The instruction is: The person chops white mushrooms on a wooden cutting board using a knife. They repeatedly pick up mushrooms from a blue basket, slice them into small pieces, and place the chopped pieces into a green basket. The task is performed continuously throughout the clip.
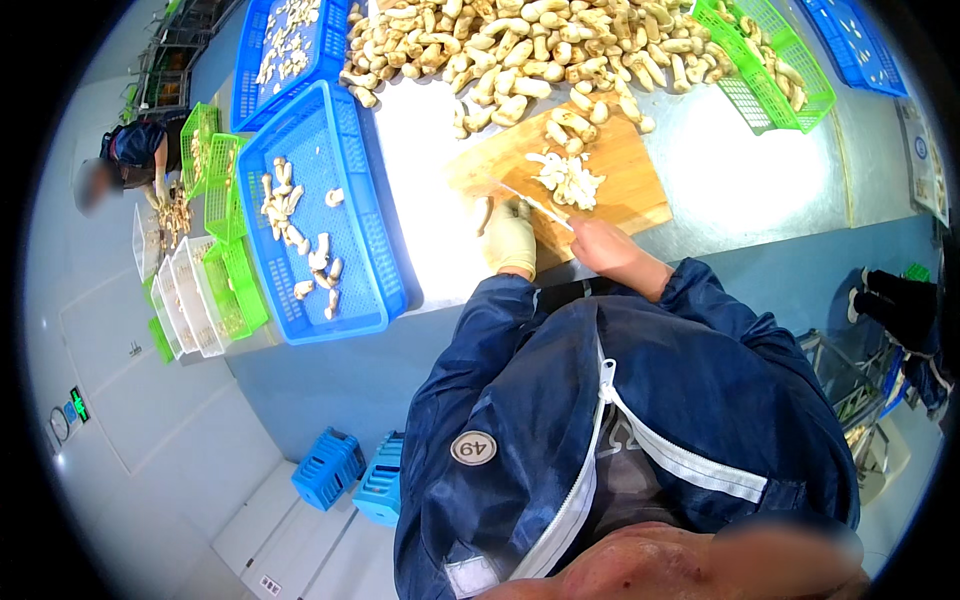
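Observation:
My right hand (611, 247), bare, is closed around the handle of a knife (541, 210). Its thin blade points up and left, passing just beyond the fingertips of my left hand (512, 238). That hand wears a pale glove and rests on a wooden cutting board (630, 176); whether something lies under its fingers is hidden. Immediately to its left is a single mushroom (484, 214), in strong glare. A heap of pale cut pieces (568, 180) lies on the board beyond the knife. Several whole mushrooms (571, 129) sit at the board's far side.
A large mushroom pile (525, 45) covers the table's far part. At left stand blue plastic baskets, the nearer basket (367, 247) holding several mushrooms. A green basket (814, 105) stands at far right. Another person (142, 150) handles mushrooms at the left; blue crates (328, 469) are on the floor.

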